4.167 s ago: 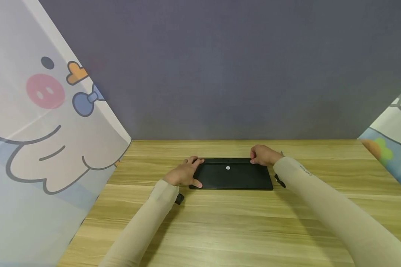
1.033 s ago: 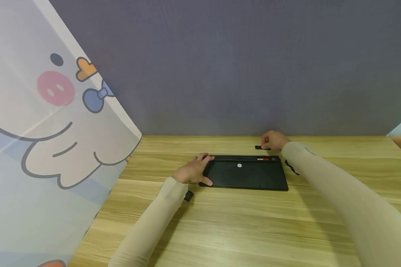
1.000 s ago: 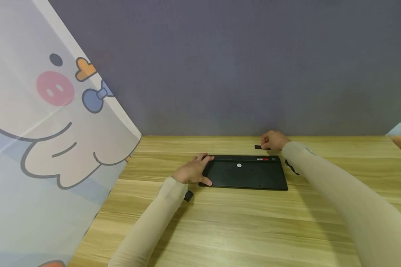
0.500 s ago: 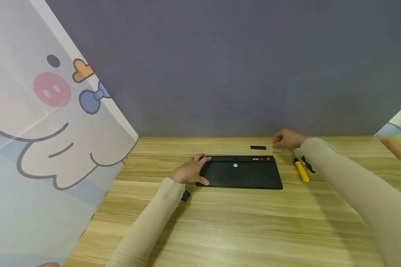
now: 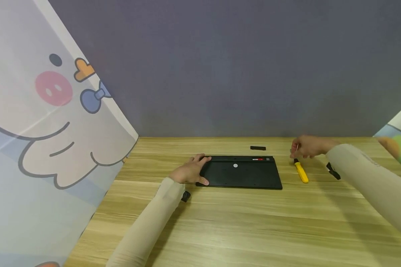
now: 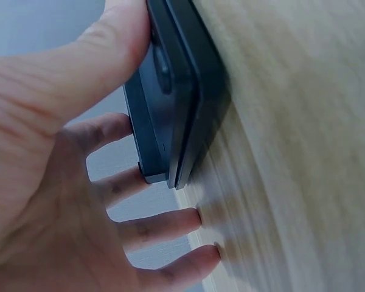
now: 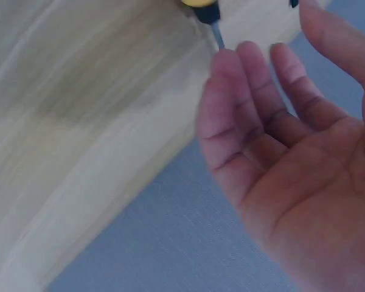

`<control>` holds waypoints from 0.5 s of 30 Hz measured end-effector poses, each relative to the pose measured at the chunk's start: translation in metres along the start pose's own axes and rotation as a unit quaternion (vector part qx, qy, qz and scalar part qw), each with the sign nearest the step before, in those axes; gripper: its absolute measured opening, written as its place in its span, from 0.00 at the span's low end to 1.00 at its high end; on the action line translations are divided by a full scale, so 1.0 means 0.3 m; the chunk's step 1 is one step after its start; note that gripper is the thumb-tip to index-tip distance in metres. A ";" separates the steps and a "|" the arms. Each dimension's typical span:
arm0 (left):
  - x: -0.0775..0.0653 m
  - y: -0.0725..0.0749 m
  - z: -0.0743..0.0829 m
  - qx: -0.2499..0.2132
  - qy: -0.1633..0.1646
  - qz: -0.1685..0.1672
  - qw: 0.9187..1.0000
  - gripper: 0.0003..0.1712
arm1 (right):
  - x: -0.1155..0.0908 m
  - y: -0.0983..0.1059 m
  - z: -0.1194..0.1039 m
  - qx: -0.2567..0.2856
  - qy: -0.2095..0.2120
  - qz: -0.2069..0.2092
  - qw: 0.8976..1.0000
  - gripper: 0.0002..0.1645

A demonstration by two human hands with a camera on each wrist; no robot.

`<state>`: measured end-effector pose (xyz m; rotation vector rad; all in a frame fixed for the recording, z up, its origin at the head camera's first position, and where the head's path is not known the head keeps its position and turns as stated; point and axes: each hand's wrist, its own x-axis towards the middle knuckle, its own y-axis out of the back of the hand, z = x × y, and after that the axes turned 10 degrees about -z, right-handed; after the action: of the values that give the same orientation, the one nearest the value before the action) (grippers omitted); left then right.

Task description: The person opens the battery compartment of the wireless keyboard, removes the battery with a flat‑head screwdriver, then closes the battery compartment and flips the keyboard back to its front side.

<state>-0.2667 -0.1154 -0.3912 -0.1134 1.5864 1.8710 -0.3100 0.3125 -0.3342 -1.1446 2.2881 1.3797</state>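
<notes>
Under the fingers of the left hand (image 5: 188, 171), I'm seeing a flat black keyboard (image 5: 242, 175) in smooth, mostly matt plastic. Just nearer than the fingertips of the right hand (image 5: 307, 146), I make out a screwdriver (image 5: 301, 172): smooth yellow plastic handle, bare metal shaft. Left of those fingertips, the black strip (image 5: 258, 148) also reads as matt plastic. The table (image 5: 220, 226) below both sets of fingers shows smooth wood grain, slightly glossy; the grey backdrop (image 5: 220, 74) beyond them looks like matt woven cloth.
</notes>
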 end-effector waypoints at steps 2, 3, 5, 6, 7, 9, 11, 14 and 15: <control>0.000 -0.001 0.002 0.002 0.000 -0.001 1.000 0.57 | -0.016 -0.025 0.014 -0.004 -0.004 -0.007 1.000 0.18; 0.000 -0.002 0.003 0.002 -0.001 -0.002 1.000 0.57 | -0.022 -0.039 0.021 -0.008 -0.002 -0.006 1.000 0.19; -0.001 -0.003 0.005 0.002 -0.001 -0.003 1.000 0.57 | -0.033 -0.070 0.034 -0.013 -0.002 0.001 1.000 0.25; -0.002 -0.004 0.006 0.000 -0.001 -0.005 1.000 0.57 | -0.038 -0.084 0.039 -0.015 -0.003 0.005 1.000 0.28; -0.003 -0.004 0.007 -0.001 -0.002 -0.005 1.000 0.57 | -0.043 -0.097 0.042 -0.015 -0.005 0.008 1.000 0.32; -0.005 -0.004 0.010 -0.004 -0.003 -0.004 1.000 0.57 | -0.054 -0.122 0.044 -0.017 -0.013 0.017 1.000 0.37; -0.007 -0.003 0.012 -0.005 -0.004 -0.004 1.000 0.57 | -0.067 -0.143 0.043 -0.022 -0.021 0.025 0.999 0.41; -0.008 -0.003 0.016 -0.004 -0.006 -0.002 1.000 0.57 | -0.086 -0.170 0.040 -0.036 -0.028 0.040 0.998 0.44; -0.008 -0.002 0.017 -0.003 -0.007 -0.001 1.000 0.57 | -0.091 -0.178 0.041 -0.041 -0.028 0.045 0.998 0.44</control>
<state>-0.2628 -0.1119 -0.3894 -0.1057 1.5710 1.8710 -0.2555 0.3231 -0.3600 -1.0253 2.2888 1.5307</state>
